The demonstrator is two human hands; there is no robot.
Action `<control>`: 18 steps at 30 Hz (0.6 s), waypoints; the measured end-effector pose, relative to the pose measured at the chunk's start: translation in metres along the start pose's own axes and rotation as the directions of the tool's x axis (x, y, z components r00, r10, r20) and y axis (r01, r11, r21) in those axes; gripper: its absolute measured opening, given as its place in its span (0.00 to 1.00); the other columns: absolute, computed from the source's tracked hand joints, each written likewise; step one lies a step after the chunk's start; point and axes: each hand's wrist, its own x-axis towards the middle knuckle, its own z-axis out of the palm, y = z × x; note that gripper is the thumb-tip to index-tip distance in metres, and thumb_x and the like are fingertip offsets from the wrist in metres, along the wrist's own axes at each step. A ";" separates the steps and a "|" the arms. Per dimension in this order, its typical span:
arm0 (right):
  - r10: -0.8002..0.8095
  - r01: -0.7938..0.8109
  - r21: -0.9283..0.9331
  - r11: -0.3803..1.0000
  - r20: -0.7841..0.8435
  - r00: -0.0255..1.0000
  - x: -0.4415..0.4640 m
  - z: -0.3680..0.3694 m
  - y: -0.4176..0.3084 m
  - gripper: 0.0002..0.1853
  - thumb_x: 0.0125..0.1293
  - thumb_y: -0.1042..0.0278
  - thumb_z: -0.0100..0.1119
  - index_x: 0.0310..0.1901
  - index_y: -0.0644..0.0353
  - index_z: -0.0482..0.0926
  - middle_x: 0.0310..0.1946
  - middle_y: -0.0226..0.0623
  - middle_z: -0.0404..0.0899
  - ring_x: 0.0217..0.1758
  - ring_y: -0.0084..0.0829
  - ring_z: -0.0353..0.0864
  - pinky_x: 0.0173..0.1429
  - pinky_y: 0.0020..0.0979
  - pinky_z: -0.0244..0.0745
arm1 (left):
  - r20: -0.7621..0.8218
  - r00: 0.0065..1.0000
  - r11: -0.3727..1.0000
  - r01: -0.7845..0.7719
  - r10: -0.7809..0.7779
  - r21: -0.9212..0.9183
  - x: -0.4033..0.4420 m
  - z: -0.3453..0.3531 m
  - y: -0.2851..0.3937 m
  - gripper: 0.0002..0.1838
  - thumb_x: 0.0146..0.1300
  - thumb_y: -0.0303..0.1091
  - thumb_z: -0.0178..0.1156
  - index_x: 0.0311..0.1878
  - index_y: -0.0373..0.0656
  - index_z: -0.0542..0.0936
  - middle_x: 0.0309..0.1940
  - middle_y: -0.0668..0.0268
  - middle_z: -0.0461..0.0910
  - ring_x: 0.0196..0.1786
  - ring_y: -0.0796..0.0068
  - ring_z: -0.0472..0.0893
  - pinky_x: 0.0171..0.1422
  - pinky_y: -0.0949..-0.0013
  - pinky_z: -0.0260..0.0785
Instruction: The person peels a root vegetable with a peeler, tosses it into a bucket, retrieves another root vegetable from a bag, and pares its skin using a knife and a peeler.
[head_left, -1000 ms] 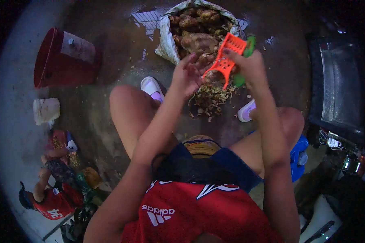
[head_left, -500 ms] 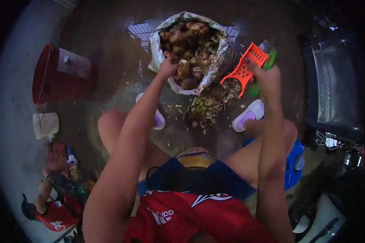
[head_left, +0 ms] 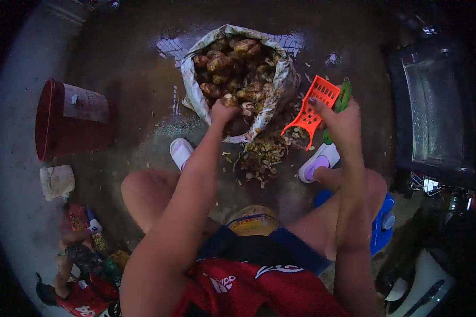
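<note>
A white sack [head_left: 194, 87] with its rim rolled open is full of brown, knobbly tubers [head_left: 219, 62]. My left hand [head_left: 225, 113] reaches in over the near side, fingers curled at a pale-topped tuber [head_left: 229, 100] and partly hidden. On the right, my right hand [head_left: 344, 122] grips an orange plastic grater [head_left: 313, 108] with slots and round holes, held tilted beside the sack. A long green piece [head_left: 345, 94] runs along the grater's right side in the same hand; whether the two are joined is unclear. Peelings [head_left: 263, 158] lie on the floor below the sack.
A red bucket [head_left: 55, 124] lies on its side at left, near a whitish block-like container [head_left: 57, 182]. Another person [head_left: 84, 285] sits at lower left. A dark, shiny bin-like object [head_left: 439, 105] stands at right. Beside my knee is a blue container [head_left: 382, 224]. The floor looks wet.
The view has shifted, so the sack sits lower and further left. My left hand has moved right and nearer over the tuber. The grater stays in my right hand, slightly lower.
</note>
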 end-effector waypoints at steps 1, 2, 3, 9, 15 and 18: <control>0.002 -0.002 0.014 1.000 0.006 1.000 0.000 0.000 0.000 0.18 0.52 0.64 0.68 0.40 0.64 0.74 0.28 0.34 0.80 0.26 0.23 0.80 0.31 0.26 0.75 | 0.072 0.997 0.997 0.024 -0.018 -0.078 -0.002 -0.005 0.001 0.33 0.36 0.42 0.73 0.47 0.39 0.73 0.42 0.56 0.79 0.48 0.57 0.78 0.49 0.57 0.73; 0.003 -0.003 0.030 1.000 0.013 1.000 0.001 0.001 0.001 0.18 0.52 0.65 0.68 0.40 0.64 0.74 0.27 0.34 0.80 0.26 0.23 0.80 0.31 0.25 0.75 | 0.143 0.989 0.987 0.053 -0.031 -0.154 -0.003 -0.012 0.001 0.30 0.40 0.39 0.71 0.48 0.39 0.73 0.42 0.58 0.79 0.48 0.59 0.78 0.48 0.58 0.74; 0.001 -0.002 0.046 0.999 0.022 1.000 0.001 0.001 0.000 0.17 0.52 0.65 0.68 0.39 0.64 0.74 0.27 0.34 0.80 0.26 0.22 0.80 0.30 0.25 0.75 | 0.211 0.977 0.970 0.085 -0.037 -0.227 -0.012 -0.028 0.016 0.28 0.44 0.36 0.70 0.49 0.39 0.73 0.41 0.59 0.79 0.48 0.62 0.79 0.47 0.58 0.75; -0.130 0.130 0.048 0.990 0.009 0.991 0.004 0.000 0.010 0.17 0.52 0.66 0.68 0.39 0.64 0.74 0.27 0.35 0.80 0.20 0.22 0.78 0.25 0.24 0.74 | 0.506 0.815 0.491 0.331 0.282 -0.806 -0.040 -0.085 0.063 0.23 0.55 0.27 0.61 0.55 0.40 0.68 0.48 0.60 0.76 0.50 0.64 0.77 0.49 0.58 0.75; 0.051 -0.046 0.115 0.992 -0.039 0.998 0.004 0.003 0.008 0.14 0.53 0.61 0.68 0.32 0.63 0.78 0.22 0.32 0.79 0.17 0.19 0.72 0.21 0.23 0.65 | 0.576 0.776 0.463 0.425 0.257 -0.778 -0.115 -0.144 0.117 0.30 0.56 0.46 0.59 0.60 0.44 0.64 0.55 0.59 0.71 0.55 0.56 0.74 0.59 0.50 0.67; -0.075 0.058 0.412 0.909 0.026 0.997 0.001 0.011 0.012 0.12 0.54 0.63 0.67 0.31 0.63 0.79 0.23 0.31 0.79 0.20 0.19 0.74 0.22 0.22 0.66 | 0.603 0.708 0.462 0.424 0.367 -0.779 -0.157 -0.165 0.127 0.33 0.53 0.39 0.63 0.61 0.44 0.63 0.55 0.59 0.71 0.55 0.58 0.74 0.59 0.52 0.67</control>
